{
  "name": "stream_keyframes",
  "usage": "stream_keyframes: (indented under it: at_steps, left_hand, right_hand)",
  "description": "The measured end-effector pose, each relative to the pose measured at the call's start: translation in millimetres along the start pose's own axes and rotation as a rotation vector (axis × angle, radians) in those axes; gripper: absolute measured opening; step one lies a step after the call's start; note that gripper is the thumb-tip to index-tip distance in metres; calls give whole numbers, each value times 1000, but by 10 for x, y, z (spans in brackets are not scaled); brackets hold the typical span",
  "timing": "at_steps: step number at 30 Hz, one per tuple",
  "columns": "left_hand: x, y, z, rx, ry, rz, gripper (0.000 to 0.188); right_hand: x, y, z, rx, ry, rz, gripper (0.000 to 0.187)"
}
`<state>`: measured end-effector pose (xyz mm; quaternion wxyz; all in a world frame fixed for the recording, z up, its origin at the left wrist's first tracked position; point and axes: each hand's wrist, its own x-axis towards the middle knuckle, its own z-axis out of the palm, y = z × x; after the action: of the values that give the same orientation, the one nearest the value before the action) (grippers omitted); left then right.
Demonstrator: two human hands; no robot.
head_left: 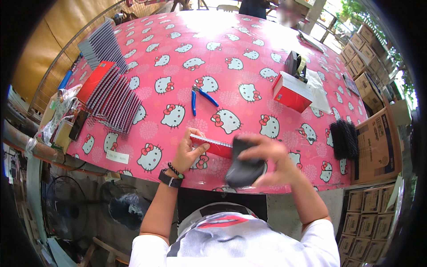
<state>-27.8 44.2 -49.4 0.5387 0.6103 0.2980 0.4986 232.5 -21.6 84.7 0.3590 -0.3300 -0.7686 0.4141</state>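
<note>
My left hand grips one end of a slim red spiral notebook, thumb on its near side and the spiral edge facing up. At the notebook's other end, my right hand is blurred by motion. Its fingers and thumb are around a dark grey flat piece, which covers that end; whether the piece is joined to the notebook I cannot tell. Beyond both hands, blue-handled cutters lie with their handles apart on the pink patterned tablecloth.
At left stand a fanned stack of red notebooks and a grey stack. On the right are a red-and-white block, a tape dispenser, a bundle of black coils and a cardboard box. A paper slip lies near the front left.
</note>
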Motion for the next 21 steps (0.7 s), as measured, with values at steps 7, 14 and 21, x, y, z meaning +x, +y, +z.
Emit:
stream_keyframes:
  at_steps: [7, 14, 21]
  left_hand:
    - [0, 71, 146, -30, -11, -83, 36]
    - [-40, 28, 125, 13, -14, -49, 36]
    - [-27, -38, 118, 50, -13, -21, 39]
  right_hand:
    - [-91, 722, -33, 750, 90, 197, 61]
    - [23, 834, 55, 790, 88, 278, 34]
    - [172, 874, 153, 533, 90, 324, 51]
